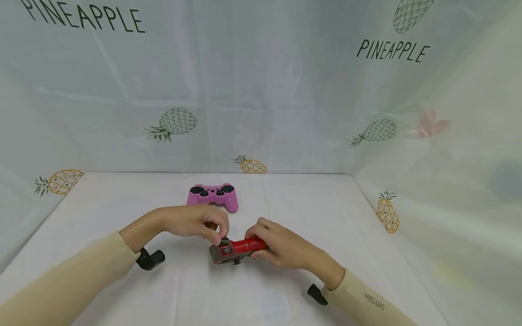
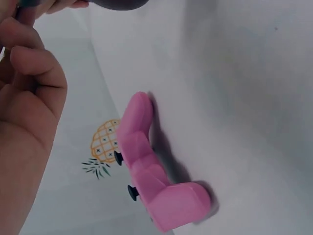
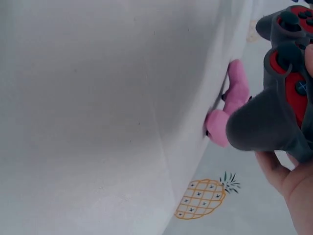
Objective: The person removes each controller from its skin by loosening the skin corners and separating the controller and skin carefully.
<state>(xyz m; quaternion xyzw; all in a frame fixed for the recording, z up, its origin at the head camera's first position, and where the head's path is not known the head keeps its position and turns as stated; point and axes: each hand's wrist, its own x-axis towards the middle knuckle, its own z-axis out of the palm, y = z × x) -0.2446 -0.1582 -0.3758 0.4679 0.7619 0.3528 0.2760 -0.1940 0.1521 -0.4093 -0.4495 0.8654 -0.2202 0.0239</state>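
A red and dark grey game controller (image 1: 246, 246) is held over the white table in front of me. My right hand (image 1: 281, 244) grips its right end, fingers behind and thumb at the front edge. My left hand (image 1: 195, 222) comes from the left with curled fingers, its thumb and fingertips pinching the controller's far left edge. In the right wrist view, a grey grip and thumbsticks of the controller (image 3: 264, 120) show large. The left wrist view has the left hand (image 2: 29, 93) with curled fingers, and only a dark rounded end of the controller at its top edge.
A pink game controller (image 1: 214, 194) with black thumbsticks lies farther back on the white table (image 1: 310, 203), just behind the left hand. A pale curtain (image 1: 261, 90) printed with pineapples hangs behind the table and along its sides. Black wrist cameras (image 1: 151, 259) are strapped below the sleeves.
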